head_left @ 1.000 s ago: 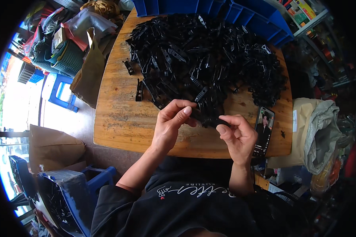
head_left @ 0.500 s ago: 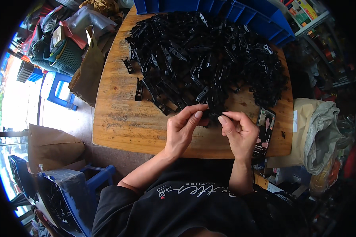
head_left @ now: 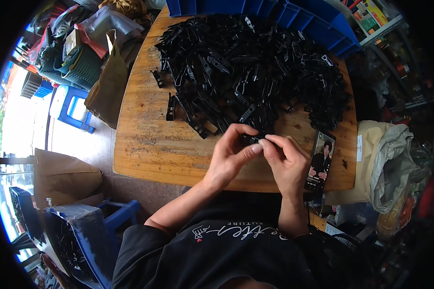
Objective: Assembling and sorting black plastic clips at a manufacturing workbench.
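Note:
Close to the near edge of the wooden table [head_left: 144,154], my left hand [head_left: 230,155] and my right hand [head_left: 287,161] meet with their thumbs and forefingers pinched together. Between them is a small black plastic part [head_left: 252,138], mostly covered by the fingers, so its full shape is hidden. Just beyond my fingertips spreads a large heap of black plastic parts [head_left: 246,72], long and narrow, some with ridged or shiny faces. A few parts lie apart at the heap's left side, among them a narrow black part [head_left: 170,107].
A phone [head_left: 320,159] with a lit screen lies right of my right hand. Blue plastic bins [head_left: 318,26] stand along the far edge. Paper bags [head_left: 106,89] and a blue stool [head_left: 74,110] are at the left; a pale sack [head_left: 395,164] stands at the right.
My hands have come closer together, and their fingertips now meet around the small black part. The picture on the phone screen has changed.

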A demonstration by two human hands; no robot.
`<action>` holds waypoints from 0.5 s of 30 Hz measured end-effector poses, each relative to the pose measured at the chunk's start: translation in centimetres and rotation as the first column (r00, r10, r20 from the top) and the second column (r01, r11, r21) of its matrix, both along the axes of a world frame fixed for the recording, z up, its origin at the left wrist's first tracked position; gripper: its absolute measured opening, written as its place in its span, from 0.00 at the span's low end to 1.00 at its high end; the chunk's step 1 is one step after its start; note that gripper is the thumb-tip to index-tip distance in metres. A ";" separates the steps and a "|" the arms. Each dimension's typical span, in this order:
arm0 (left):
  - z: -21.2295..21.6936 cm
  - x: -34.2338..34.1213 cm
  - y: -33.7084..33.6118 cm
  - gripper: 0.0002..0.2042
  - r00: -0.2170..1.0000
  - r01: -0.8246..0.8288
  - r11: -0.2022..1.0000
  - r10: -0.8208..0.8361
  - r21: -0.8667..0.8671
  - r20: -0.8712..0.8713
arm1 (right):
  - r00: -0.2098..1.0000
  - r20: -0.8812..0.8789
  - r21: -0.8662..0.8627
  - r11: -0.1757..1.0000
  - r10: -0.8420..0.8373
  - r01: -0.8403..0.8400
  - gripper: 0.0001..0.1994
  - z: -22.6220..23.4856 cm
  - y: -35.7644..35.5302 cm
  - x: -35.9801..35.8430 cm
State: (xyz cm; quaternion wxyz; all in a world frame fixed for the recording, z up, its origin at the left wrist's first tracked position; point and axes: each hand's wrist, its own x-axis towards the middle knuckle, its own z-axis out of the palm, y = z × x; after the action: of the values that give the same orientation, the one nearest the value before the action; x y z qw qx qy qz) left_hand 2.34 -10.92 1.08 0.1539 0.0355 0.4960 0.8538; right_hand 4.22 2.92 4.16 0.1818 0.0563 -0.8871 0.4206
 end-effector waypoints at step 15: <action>0.6 0.0 -1.7 0.08 0.978 -0.137 0.871 0.043 0.472 0.204 | 0.920 0.044 -0.456 0.827 0.391 -0.329 0.16 -2.3 -1.2 0.8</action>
State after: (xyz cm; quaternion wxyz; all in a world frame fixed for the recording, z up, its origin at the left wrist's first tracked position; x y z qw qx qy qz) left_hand 2.38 -12.59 1.66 0.1459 -0.0305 0.2517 0.9563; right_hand 5.04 1.77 1.88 0.0466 0.1516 -0.7522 0.6396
